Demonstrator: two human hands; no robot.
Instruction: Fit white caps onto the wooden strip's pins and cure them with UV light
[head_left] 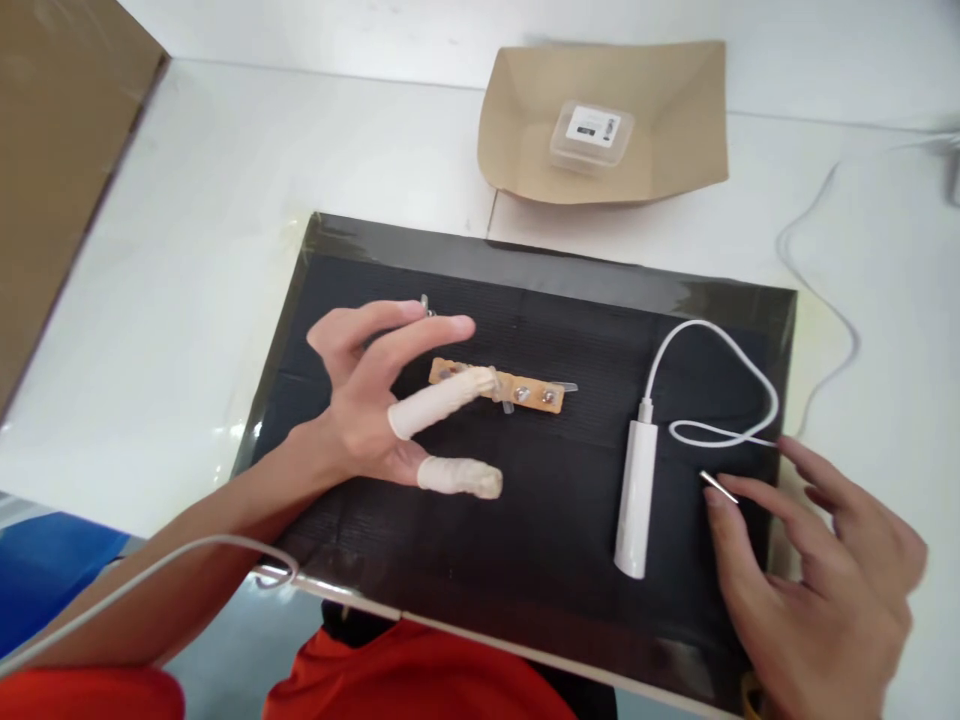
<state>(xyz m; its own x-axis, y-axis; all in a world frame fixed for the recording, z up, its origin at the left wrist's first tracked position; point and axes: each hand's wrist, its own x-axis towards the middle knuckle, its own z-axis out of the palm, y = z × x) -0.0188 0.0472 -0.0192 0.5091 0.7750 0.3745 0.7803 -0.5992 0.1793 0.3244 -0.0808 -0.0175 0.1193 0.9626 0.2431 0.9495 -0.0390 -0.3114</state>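
Note:
My left hand [375, 400] hovers over the black mat, fingers spread, with white finger cots [457, 478] on thumb and index finger. Its index fingertip is over an orange strip [536, 392] that has round metallic spots along it and clear bits at its edge; I cannot tell whether they touch. A small metallic piece [425, 304] shows by another fingertip, partly hidden. At the mat's right edge, my right hand [825, 570] pinches a short, thin metal pin [718, 487] between thumb and index finger. Left of that hand lies a white cylindrical stick [637, 500] with a cable.
Behind the black mat [555, 540], a brown cardboard tray [675, 120] holds a clear plastic box [591, 137] with a label. The white cable [709, 325] loops on the right of the mat. A brown panel [60, 150] stands at the left.

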